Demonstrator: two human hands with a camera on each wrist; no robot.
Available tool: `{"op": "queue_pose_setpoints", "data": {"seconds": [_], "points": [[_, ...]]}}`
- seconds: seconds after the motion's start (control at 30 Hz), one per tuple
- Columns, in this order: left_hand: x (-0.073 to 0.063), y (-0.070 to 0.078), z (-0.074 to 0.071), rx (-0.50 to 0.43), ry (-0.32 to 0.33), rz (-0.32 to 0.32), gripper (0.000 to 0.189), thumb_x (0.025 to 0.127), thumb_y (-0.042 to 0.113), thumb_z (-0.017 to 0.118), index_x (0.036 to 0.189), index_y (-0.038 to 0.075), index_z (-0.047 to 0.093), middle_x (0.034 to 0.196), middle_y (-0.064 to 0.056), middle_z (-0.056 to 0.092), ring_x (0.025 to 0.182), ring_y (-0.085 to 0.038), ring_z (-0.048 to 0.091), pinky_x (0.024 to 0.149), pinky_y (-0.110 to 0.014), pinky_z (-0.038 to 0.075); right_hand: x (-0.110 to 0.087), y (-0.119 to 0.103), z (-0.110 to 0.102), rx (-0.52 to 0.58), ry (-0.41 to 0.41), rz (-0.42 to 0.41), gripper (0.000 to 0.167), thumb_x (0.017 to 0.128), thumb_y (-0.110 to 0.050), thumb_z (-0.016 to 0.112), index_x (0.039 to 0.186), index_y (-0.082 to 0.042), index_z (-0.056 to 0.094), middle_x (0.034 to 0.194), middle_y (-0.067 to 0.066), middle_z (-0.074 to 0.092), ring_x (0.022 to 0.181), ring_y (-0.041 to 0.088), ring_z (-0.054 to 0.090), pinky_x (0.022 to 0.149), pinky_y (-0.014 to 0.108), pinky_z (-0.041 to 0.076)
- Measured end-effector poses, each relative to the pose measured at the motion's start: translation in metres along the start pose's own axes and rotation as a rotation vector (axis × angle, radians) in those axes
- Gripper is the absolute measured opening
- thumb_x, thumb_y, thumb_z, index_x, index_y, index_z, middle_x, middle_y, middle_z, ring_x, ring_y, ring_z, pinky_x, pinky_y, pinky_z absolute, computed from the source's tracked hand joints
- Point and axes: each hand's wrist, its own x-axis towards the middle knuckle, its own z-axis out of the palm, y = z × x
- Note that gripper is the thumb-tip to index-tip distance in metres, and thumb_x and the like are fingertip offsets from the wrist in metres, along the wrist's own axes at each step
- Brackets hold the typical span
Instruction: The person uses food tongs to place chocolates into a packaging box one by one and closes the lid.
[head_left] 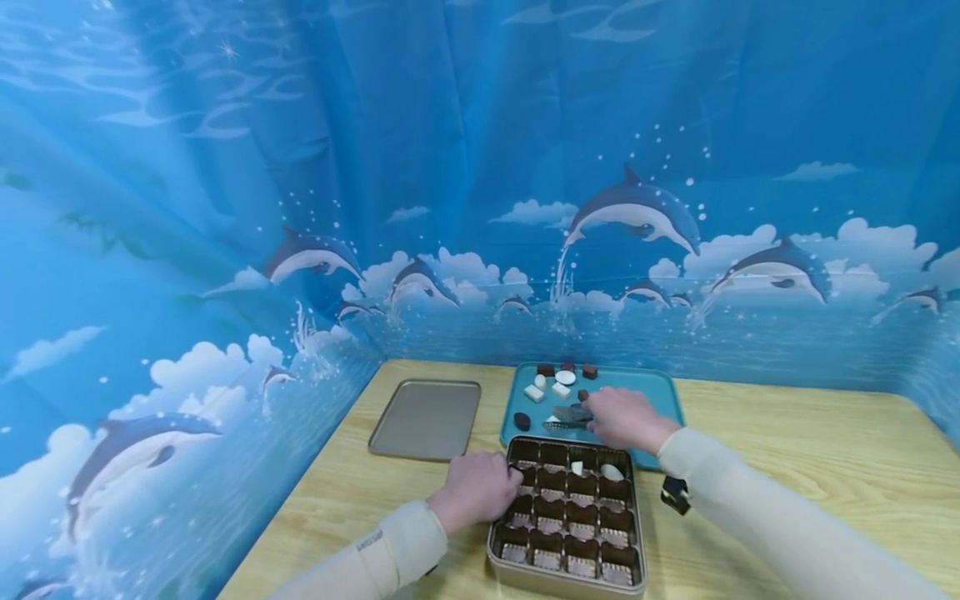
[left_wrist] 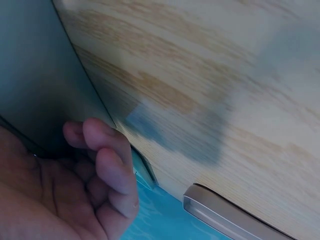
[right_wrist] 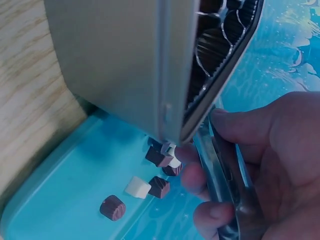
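My left hand [head_left: 480, 487] grips the left rim of a metal tin [head_left: 562, 585], its fingers curled at the tin's side wall in the left wrist view. A brown compartment insert [head_left: 551, 510] fills the tin. Two white chocolates [head_left: 611, 472] sit in its far row. Above the teal tray [head_left: 663, 404], my right hand [head_left: 626, 419] holds metal tongs [right_wrist: 217, 170] between thumb and fingers. The tongs' tips point left, close to a white chocolate [head_left: 553, 419] that they partly cover. A dark oval chocolate [head_left: 522, 421] lies left of the tips.
Several dark chocolates [head_left: 590, 372] and white chocolates [head_left: 561, 389] lie scattered on the tray behind the tin. To the left, a flat metal lid [head_left: 426, 421] rests on the wooden table [head_left: 810, 467]. A blue dolphin-print curtain [head_left: 465, 183] closes off the back and left.
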Motion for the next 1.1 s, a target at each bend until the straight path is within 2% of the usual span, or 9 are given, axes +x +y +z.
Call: {"op": "queue_pose_setpoints", "data": {"seconds": [0.17, 0.43, 0.63, 0.73, 0.87, 1.0, 1.1], "points": [[0.0, 0.0, 0.001, -0.005, -0.005, -0.002, 0.047, 0.099, 0.044, 0.046, 0.063, 0.015, 0.053, 0.067, -0.001, 0.055, 0.059, -0.019, 0.052, 0.054, -0.042, 0.047, 0.002, 0.0, 0.003, -0.003, -0.022, 0.014, 0.033, 0.098, -0.013, 0.064, 0.129, -0.004, 0.067, 0.126, 0.016, 0.069, 0.067, 0.017, 0.059, 0.048, 0.031, 0.042], [-0.001, 0.001, 0.002, -0.008, -0.009, -0.003, 0.047, 0.099, 0.045, 0.046, 0.064, 0.015, 0.054, 0.067, -0.001, 0.056, 0.059, -0.019, 0.052, 0.054, -0.041, 0.047, -0.007, 0.002, 0.0, 0.027, 0.035, -0.017, 0.033, 0.096, -0.011, 0.066, 0.128, -0.006, 0.068, 0.121, 0.015, 0.071, 0.059, 0.014, 0.055, 0.044, 0.027, 0.035], [0.0, 0.002, 0.001, 0.005, -0.004, -0.008, 0.047, 0.099, 0.046, 0.046, 0.066, 0.013, 0.056, 0.067, -0.001, 0.056, 0.06, -0.019, 0.053, 0.055, -0.042, 0.048, -0.017, 0.004, -0.01, 0.055, 0.079, -0.04, 0.034, 0.096, -0.011, 0.066, 0.13, -0.006, 0.067, 0.123, 0.015, 0.071, 0.045, 0.011, 0.034, 0.041, 0.024, 0.026], [0.001, 0.0, 0.001, 0.013, -0.003, -0.009, 0.047, 0.099, 0.046, 0.046, 0.067, 0.013, 0.056, 0.068, -0.001, 0.056, 0.06, -0.019, 0.053, 0.054, -0.042, 0.048, -0.02, 0.005, -0.012, 0.048, 0.112, -0.061, 0.033, 0.095, -0.011, 0.067, 0.128, -0.005, 0.068, 0.121, 0.015, 0.072, 0.045, 0.011, 0.026, 0.04, 0.023, 0.022], [0.001, -0.001, 0.0, 0.014, 0.0, -0.003, 0.047, 0.099, 0.046, 0.046, 0.066, 0.014, 0.055, 0.068, -0.002, 0.056, 0.06, -0.019, 0.053, 0.053, -0.041, 0.047, -0.02, 0.006, -0.011, 0.052, 0.108, -0.055, 0.034, 0.095, -0.011, 0.067, 0.128, -0.004, 0.067, 0.118, 0.016, 0.072, 0.045, 0.011, 0.03, 0.041, 0.023, 0.023], [0.001, -0.001, 0.0, 0.0, -0.005, -0.001, 0.048, 0.099, 0.046, 0.046, 0.064, 0.015, 0.055, 0.069, -0.002, 0.058, 0.061, -0.019, 0.054, 0.054, -0.042, 0.048, -0.018, 0.006, -0.01, 0.054, 0.066, -0.032, 0.036, 0.097, -0.013, 0.066, 0.131, -0.004, 0.065, 0.123, 0.017, 0.07, 0.049, 0.012, 0.044, 0.042, 0.025, 0.029], [0.001, 0.0, 0.001, -0.009, -0.011, -0.002, 0.048, 0.099, 0.046, 0.045, 0.064, 0.015, 0.055, 0.069, -0.002, 0.058, 0.061, -0.019, 0.055, 0.054, -0.042, 0.048, -0.018, 0.005, -0.01, 0.051, 0.042, -0.027, 0.037, 0.097, -0.015, 0.066, 0.132, -0.003, 0.064, 0.127, 0.018, 0.068, 0.05, 0.013, 0.045, 0.043, 0.026, 0.031]]}}
